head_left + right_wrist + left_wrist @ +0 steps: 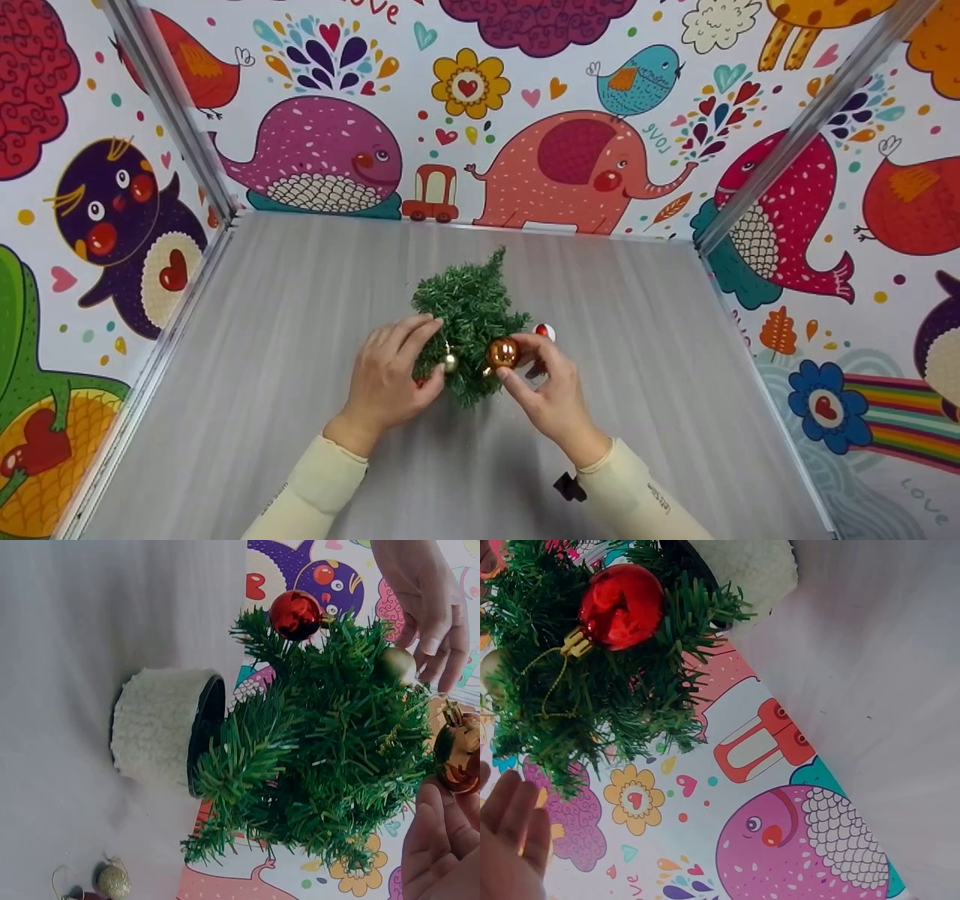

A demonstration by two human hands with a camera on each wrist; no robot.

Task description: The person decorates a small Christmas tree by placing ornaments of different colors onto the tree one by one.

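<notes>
1. At left, the left hand (390, 371) has parted fingers; any contact is unclear.
2. On the grey worktop (270, 315), a green tinsel tree (469, 300) stands upright, seemingly steadied by its white fleecy pot (161, 727).
3. Rightward, the right hand (555, 390) pinches a glossy copper ball (503, 352), probably leaving its gold cap (454, 715) free.

A person's pale cream left sleeve (313, 478) and matching right sleeve (637, 495) bear small dark lettering; a black piece (570, 487) juts out beside the right one.

In head view, access to the tree (476, 304) is unobstructed at 12 and 6 o'clock; left hand (391, 371) blocks 8, right hand (556, 386) 4.
</notes>
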